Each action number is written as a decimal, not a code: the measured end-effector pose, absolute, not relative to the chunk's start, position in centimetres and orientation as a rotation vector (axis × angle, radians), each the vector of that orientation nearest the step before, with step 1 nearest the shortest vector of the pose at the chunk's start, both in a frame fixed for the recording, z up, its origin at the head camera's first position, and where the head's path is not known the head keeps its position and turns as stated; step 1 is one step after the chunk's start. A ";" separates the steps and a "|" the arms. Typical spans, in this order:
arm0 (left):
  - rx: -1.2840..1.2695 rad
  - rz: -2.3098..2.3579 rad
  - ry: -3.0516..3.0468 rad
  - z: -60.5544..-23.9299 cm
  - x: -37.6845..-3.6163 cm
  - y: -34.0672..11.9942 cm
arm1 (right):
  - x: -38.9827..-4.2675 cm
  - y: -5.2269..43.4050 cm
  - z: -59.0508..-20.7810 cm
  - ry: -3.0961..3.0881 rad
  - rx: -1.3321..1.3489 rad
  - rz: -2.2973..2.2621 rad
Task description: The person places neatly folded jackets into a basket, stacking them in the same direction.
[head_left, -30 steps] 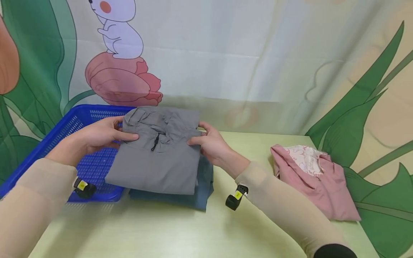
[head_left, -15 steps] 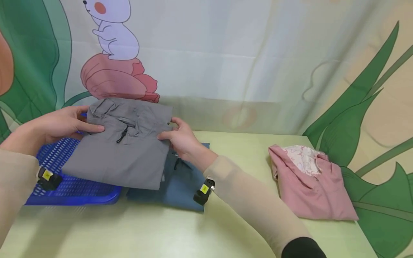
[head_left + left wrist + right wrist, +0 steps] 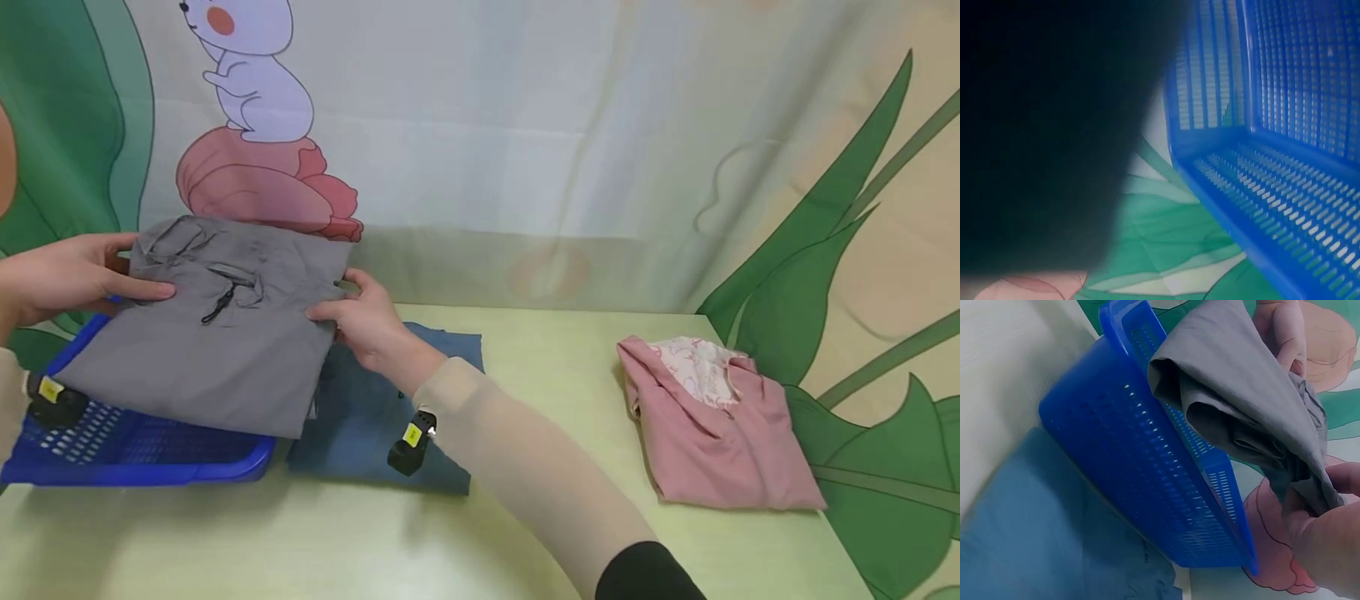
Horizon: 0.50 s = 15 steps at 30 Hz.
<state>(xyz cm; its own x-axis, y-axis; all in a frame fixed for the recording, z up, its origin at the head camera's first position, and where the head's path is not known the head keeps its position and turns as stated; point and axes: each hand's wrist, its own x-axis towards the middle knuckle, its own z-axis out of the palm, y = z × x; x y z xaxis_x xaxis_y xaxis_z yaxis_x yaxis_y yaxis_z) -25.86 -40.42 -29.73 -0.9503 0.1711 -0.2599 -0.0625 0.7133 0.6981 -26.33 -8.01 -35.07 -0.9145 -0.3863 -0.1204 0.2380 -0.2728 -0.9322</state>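
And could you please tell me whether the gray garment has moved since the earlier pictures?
Yes, leftward: in the head view, the gray garment has shifted from mostly covering the blue garment to over the blue basket.

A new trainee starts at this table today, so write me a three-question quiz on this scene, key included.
1. True or false: the left hand and the right hand both grip the folded gray garment.
2. Which color is the folded garment lying on the table next to the blue plastic basket: (a) pink, (b) blue, (c) yellow?
3. Describe the lining that shows in the opening of the folded pink garment.

Key
1. True, one at each side.
2. (b), the blue garment.
3. White with a pink print.
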 end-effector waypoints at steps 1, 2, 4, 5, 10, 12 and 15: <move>0.082 1.089 2.618 -29.7 -26.0 -40.7 | -26.3 -8.3 -35.1 1.588 -0.175 -2.237; 0.077 1.092 2.621 -29.7 -26.0 -41.0 | -26.3 -8.6 -35.2 1.582 -0.171 -2.243; 0.065 1.094 2.626 -29.7 -26.1 -41.6 | -26.2 -9.1 -35.3 1.567 -0.163 -2.253; 0.058 1.081 2.633 -29.7 -26.2 -41.8 | -26.1 -9.4 -35.3 1.562 -0.155 -2.256; 0.016 1.026 2.673 -30.5 -26.2 -43.1 | -26.1 -10.3 -35.6 1.550 -0.122 -2.251; -0.011 1.018 2.675 -31.1 -26.2 -43.5 | -26.2 -10.5 -35.8 1.550 -0.119 -2.225; -0.048 1.005 2.658 -32.2 -26.4 -44.2 | -26.6 -10.4 -36.5 1.509 -0.144 -2.177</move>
<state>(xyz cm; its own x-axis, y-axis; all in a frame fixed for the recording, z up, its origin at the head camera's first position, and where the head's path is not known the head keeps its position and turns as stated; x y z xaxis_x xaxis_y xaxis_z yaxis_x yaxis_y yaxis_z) -26.37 -44.19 -32.17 -0.9548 0.0734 -0.2882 -0.1356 0.7550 0.6416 -26.62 -10.40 -36.48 -0.8772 -0.4437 -0.1834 0.3274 -0.2734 -0.9045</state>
